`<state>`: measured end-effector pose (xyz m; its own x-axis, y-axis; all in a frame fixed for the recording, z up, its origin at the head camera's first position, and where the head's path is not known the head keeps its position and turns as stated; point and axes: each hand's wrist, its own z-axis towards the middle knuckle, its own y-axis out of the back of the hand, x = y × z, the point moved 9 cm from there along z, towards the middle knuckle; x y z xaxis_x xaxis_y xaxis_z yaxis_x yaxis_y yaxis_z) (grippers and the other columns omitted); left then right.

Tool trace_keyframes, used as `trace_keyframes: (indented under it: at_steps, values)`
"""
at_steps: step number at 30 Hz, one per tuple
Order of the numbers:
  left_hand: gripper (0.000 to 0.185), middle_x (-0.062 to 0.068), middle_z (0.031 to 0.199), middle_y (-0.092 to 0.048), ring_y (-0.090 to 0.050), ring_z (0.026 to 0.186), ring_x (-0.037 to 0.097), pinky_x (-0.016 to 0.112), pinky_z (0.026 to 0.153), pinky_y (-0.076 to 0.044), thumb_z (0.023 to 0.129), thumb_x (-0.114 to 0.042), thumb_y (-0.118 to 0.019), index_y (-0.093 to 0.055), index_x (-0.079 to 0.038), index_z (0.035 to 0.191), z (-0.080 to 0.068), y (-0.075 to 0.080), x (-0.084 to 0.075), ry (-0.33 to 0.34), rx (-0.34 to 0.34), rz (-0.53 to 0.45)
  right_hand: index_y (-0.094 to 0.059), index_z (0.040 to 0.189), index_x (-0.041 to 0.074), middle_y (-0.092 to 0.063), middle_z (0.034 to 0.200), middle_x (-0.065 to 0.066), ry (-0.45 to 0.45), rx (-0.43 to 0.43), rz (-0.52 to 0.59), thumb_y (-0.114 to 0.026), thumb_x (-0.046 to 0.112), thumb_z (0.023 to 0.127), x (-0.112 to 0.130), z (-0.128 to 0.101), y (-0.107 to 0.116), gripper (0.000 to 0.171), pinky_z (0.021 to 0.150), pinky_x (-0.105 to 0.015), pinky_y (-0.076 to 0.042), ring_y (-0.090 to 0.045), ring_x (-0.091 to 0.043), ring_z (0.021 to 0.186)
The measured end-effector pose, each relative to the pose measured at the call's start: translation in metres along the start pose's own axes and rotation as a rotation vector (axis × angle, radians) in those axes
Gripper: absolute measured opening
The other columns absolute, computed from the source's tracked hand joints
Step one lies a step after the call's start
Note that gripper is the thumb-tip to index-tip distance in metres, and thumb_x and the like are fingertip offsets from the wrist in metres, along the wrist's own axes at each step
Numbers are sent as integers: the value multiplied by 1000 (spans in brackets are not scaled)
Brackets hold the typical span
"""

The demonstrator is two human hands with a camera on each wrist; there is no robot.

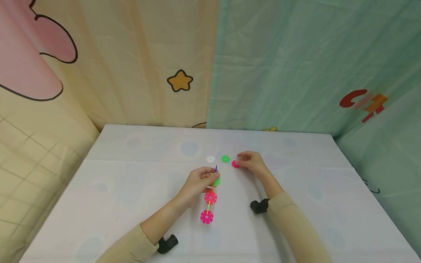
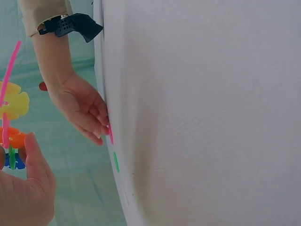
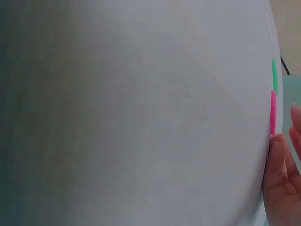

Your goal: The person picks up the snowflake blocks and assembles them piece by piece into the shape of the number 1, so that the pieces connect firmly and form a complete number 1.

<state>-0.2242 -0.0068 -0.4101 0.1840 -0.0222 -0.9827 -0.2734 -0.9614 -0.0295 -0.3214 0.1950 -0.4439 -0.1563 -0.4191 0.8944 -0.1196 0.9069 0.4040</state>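
My left hand (image 1: 201, 179) holds a chain of slotted snowflake discs, raised over the table. In the head view its flat-facing discs are a partly covered green disc (image 1: 217, 181) and two pink discs (image 1: 210, 197), with orange, yellow and purple ones set edge-on. The left wrist view shows a yellow disc (image 2: 16, 103) and an orange disc (image 2: 17, 138), the latter by my fingertips. My right hand (image 1: 253, 163) pinches the edge of a loose pink disc (image 1: 235, 164) low at the tabletop; in the right wrist view this pink disc (image 3: 273, 113) lies flat, its near end behind the fingers.
A loose green disc (image 1: 225, 159) and a white disc (image 1: 210, 159) lie on the white-covered table (image 1: 131, 190), just left of my right hand. Black wrist mounts (image 1: 260, 206) stick out from both sleeves. Printed curtains (image 1: 279, 65) hang behind the table and at its sides.
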Motion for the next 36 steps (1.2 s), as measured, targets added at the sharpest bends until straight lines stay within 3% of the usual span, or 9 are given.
trace_keyframes:
  at_steps: [9,17,22,30,36]
  values:
    - [40,3,85,-64,-60,76,13,30,70,-53,89,-23,-63,-57,4,118,0,0,1,-3,1,-12,-68,98,0,-52,77,-8,30,-49,-340,-80,12,72,9,4,-2,31,58,-25,-39,-46,-20,73]
    - [41,8,97,-62,-59,78,13,29,70,-53,90,-20,-63,-55,6,120,1,0,2,-7,-3,-16,-62,89,1,-50,74,-7,-2,-13,-432,-82,12,70,7,7,-3,29,57,-26,-38,-46,-19,69]
    - [41,8,95,-62,-60,77,13,29,71,-53,89,-20,-63,-54,6,120,1,0,3,-6,6,-20,-59,88,1,-51,72,-5,3,32,-380,-80,10,72,6,7,-3,28,57,-24,-39,-47,-17,66]
    - [40,7,92,-63,-60,76,11,28,71,-53,89,-19,-63,-55,6,120,0,1,3,11,1,-27,-61,99,-4,-58,62,-1,-20,123,-100,-74,8,78,10,-3,-14,28,61,-23,-51,-58,-12,60]
    - [40,7,92,-65,-61,77,12,30,71,-53,89,-18,-63,-56,6,120,-1,1,4,12,-6,-16,-61,104,-3,-61,64,0,57,207,-18,-71,12,81,32,-17,-28,29,66,-28,-52,-58,-15,63]
